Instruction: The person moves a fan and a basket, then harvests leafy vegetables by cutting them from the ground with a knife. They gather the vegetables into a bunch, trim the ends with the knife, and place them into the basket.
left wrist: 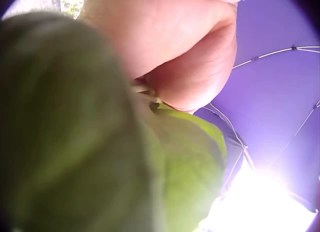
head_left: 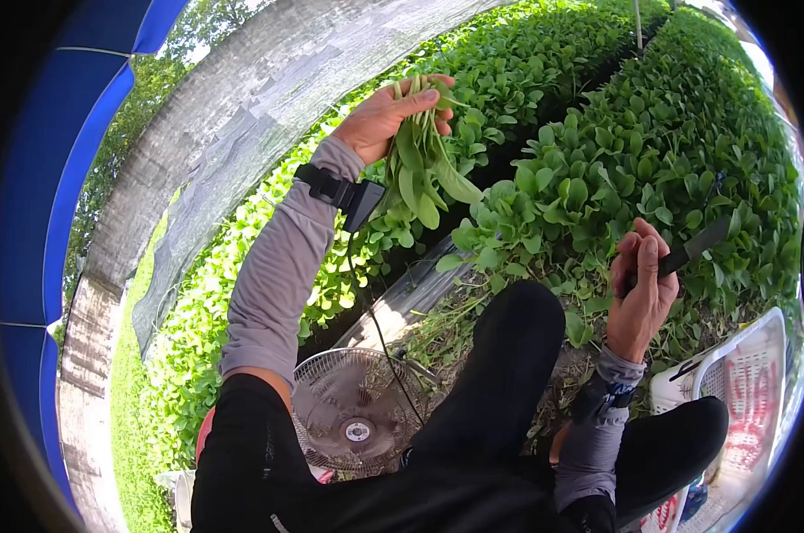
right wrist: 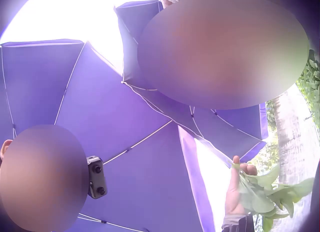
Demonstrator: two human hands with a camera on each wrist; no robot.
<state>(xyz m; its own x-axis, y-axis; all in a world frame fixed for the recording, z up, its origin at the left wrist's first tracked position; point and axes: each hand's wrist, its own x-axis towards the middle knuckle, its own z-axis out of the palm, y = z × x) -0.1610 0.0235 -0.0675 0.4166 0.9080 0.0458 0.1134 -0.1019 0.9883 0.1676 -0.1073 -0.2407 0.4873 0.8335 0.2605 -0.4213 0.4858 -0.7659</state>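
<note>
In the head view the left hand [head_left: 377,120] grips a bunch of leafy green plants [head_left: 411,164] by the stems, leaves hanging down over the bed. Big blurred leaves [left wrist: 70,127] fill the left of the left wrist view beside the palm [left wrist: 170,42]. At the right, the right hand [head_left: 644,298] holds a dark-bladed knife [head_left: 706,240] by its handle, blade pointing up and right, above the growing plants [head_left: 637,151]. The right wrist view also shows the left hand [right wrist: 235,192] with the bunch [right wrist: 265,194].
A fan [head_left: 358,432] stands by the left elbow. At the lower right is a white crate [head_left: 780,355] with red marks, next to the bent knee. Grey netting [head_left: 242,115] runs along the left of the bed, and a blue umbrella [head_left: 38,178] hangs at far left.
</note>
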